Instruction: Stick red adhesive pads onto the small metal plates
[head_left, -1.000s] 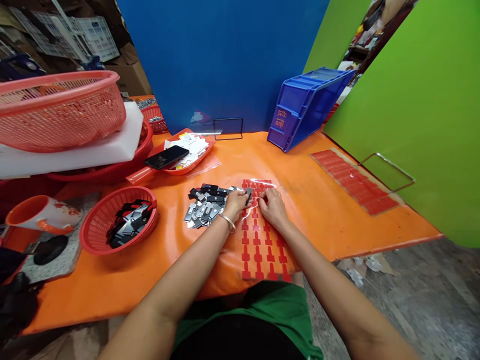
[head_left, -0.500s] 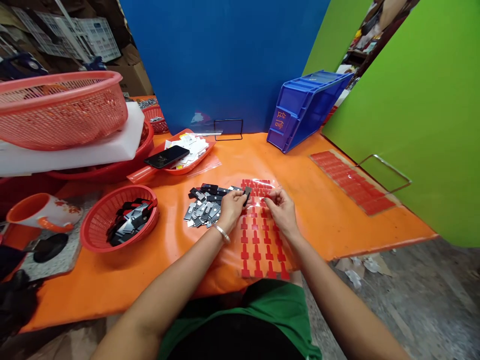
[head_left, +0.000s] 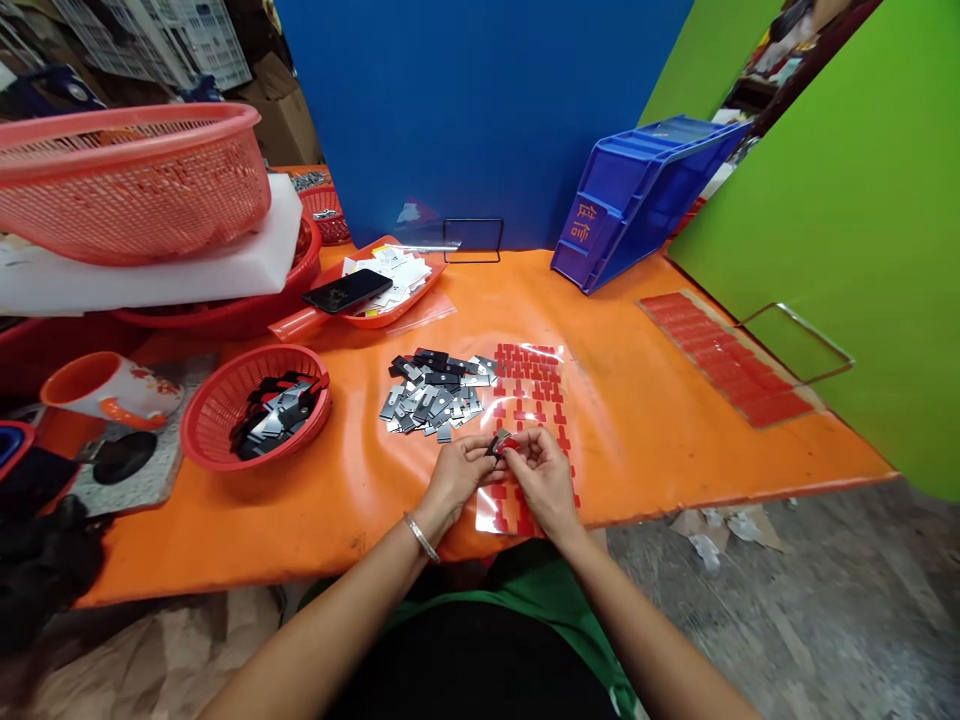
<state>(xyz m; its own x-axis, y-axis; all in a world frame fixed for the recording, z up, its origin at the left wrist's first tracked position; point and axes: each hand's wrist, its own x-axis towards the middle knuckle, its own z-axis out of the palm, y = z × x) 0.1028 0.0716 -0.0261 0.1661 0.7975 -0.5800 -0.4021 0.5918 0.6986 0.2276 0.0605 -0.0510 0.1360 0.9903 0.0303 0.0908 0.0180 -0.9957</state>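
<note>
My left hand, with a bracelet at the wrist, pinches a small dark metal piece. Touching it from the right, my right hand presses a red sticker against the piece. Both hands are over a clear sheet with rows of red T-shaped stickers, whose lower part they partly hide. Just left of the sheet lies a heap of black and grey metal pieces on the orange table.
At the left, a red basket holds similar pieces, near a mug. A phone rests on a red scoop. Farther back stands a blue bin. Another red sticker sheet lies at the right.
Both hands have come together and moved nearer my body with the metal piece. The red sticker now meets the piece. The view has shifted slightly.
</note>
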